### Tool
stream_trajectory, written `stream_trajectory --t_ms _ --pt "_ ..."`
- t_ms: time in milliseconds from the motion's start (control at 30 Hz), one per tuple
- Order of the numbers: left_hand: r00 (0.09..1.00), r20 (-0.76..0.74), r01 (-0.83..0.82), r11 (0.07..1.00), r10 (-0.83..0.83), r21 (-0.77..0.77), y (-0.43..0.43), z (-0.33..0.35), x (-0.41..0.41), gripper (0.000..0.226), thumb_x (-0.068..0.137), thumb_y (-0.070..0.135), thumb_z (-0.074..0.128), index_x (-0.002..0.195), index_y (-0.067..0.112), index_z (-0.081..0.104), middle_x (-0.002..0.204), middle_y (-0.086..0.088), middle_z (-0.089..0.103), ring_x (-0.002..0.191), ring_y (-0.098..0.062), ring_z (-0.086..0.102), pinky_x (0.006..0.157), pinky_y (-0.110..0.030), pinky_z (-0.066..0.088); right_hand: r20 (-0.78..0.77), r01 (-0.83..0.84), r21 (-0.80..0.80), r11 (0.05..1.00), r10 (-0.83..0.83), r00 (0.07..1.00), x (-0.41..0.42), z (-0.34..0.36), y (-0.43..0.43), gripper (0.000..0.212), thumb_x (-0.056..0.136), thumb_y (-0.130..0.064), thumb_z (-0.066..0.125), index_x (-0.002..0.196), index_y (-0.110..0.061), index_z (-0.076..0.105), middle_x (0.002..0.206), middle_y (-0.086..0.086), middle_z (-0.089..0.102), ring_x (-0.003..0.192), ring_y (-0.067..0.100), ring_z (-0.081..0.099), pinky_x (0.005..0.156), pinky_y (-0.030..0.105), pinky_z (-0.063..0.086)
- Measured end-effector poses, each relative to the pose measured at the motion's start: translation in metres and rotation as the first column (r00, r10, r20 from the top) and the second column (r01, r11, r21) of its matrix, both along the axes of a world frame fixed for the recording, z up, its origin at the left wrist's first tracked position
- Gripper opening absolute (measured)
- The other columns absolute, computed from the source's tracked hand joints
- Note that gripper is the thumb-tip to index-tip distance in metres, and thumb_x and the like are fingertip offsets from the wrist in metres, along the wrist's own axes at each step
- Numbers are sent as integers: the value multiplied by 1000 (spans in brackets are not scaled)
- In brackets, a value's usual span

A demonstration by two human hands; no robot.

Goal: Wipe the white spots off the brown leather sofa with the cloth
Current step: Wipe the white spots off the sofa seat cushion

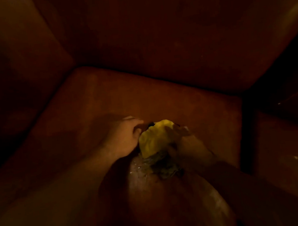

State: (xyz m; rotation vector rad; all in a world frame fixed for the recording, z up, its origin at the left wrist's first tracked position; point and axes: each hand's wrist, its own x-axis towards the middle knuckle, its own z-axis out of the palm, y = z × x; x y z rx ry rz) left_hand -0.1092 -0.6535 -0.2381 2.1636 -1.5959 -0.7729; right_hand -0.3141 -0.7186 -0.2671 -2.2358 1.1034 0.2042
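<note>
Dim shot. Bunched yellow cloth (154,138) sits mid brown leather sofa seat cushion (106,99). R hand (182,140) clutches it from cloth's right; L hand (126,135), fingers curled, touches cloth's left, prob regathering it. White spots (296,158) right of cloth, untouched.

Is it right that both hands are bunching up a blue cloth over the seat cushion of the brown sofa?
Not quite: the cloth is yellow, not blue, as the head view shows. The rest holds: the left hand and right hand are both on it, bunching it over the seat cushion of the brown sofa.
</note>
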Motion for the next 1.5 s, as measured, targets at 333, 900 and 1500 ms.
stream_trajectory --t_ms 333,900,1500 --pt "881 363 -392 899 304 197 133 -23 119 41 92 20 55 132 17 52 130 -13 51 109 -38 52 83 -45 48 -173 141 -331 933 -208 963 76 -64 44 66 89 -67 20 146 -41 1 160 8 -7 136 36 -26 102 69 -9" --pt "908 329 -354 895 259 270 161 -49 140 55 95 39 46 146 31 27 157 2 21 142 -28 20 107 -40 35 -238 -42 -318 947 -37 970 158 -59 72 58 91 -55 26 145 -41 12 160 4 -2 143 42 -8 109 67 4" --pt "921 319 -305 922 222 238 166 -67 150 59 96 39 43 149 28 19 157 -2 20 141 -31 19 110 -45 29 -175 -244 -312 918 197 965 208 -57 125 59 94 -45 32 148 -39 10 161 2 -6 143 40 -13 110 64 -1"
